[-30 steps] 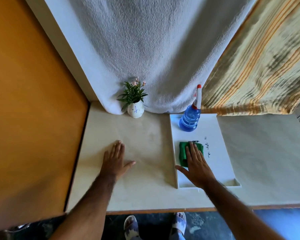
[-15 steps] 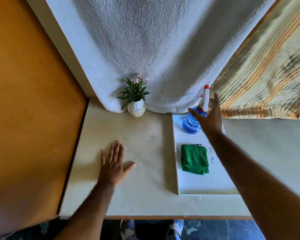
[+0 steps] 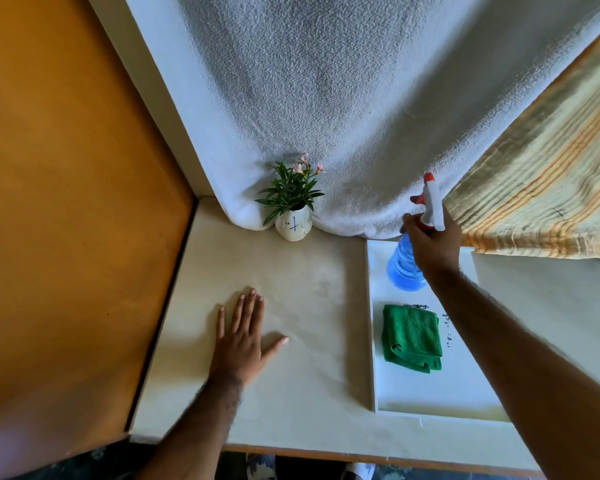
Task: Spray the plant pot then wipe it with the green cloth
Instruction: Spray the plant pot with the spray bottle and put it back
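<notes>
A small white plant pot (image 3: 293,227) with green leaves and pink flowers stands at the back of the table against a white towel. To its right, a blue spray bottle (image 3: 403,268) with a white and red trigger head stands on a white tray (image 3: 430,393). My right hand (image 3: 432,242) is wrapped around the bottle's neck. The folded green cloth (image 3: 412,337) lies on the tray, nearer to me than the bottle. My left hand (image 3: 240,341) rests flat on the table, fingers spread, holding nothing.
An orange wall (image 3: 66,202) closes the table's left side. A white towel (image 3: 326,98) hangs behind the pot, and a striped yellow cloth (image 3: 541,188) hangs at the right. The cream table (image 3: 309,296) ends at a wooden front edge.
My right hand left the green cloth, reached back to the spray bottle and closed around its neck. The left hand stayed flat on the table.
</notes>
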### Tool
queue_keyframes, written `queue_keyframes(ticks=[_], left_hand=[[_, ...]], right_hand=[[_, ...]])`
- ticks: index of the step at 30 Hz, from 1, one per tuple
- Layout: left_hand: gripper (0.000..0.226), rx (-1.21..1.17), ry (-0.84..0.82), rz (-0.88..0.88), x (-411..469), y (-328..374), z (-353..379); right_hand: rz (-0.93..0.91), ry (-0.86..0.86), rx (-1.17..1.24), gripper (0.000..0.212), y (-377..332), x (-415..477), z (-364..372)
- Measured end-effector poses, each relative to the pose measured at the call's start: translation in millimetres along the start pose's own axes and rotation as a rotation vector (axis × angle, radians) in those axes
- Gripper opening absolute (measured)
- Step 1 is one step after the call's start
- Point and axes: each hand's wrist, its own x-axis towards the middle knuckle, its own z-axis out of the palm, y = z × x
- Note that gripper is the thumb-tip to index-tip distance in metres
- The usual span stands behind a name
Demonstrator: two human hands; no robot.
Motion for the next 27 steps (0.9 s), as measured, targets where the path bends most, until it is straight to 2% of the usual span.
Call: queue_keyframes(ticks=[3,8,11,14,21,27], left_hand=[[0.102,0.008,0.04,0.006,-1.7,-1.5,1.5],[0.099,0.021,0.148,0.022,-2.7,-3.5,7.8],[0.092,0.024,0.222,0.028,-2.4,-6.2,13.6],[0.088,0.033,0.282,0.036,-1.7,-7.5,16.9],[0.087,0.036,0.327,0.041,-3.7,-8.2,18.5],[0.087,0.021,0.3,0.026,-1.9,-8.3,18.6]], right_hand=[[-0.06,-0.153,-0.065,0.032,-26.5,-8.3,21.2],[0.045,-0.431,-0.157,0.028,-45.8,-45.0,76.2],[0.112,-0.443,-0.153,0.021,-41.0,-68.2,101.3],[0.168,-0.479,-0.305,0.014,-35.7,-76.7,118.2],[0.254,-0.492,-0.505,0.028,-38.5,-66.2,133.9],[0.282,-0.494,-0.567,0.027,-38.3,-63.3,141.9]])
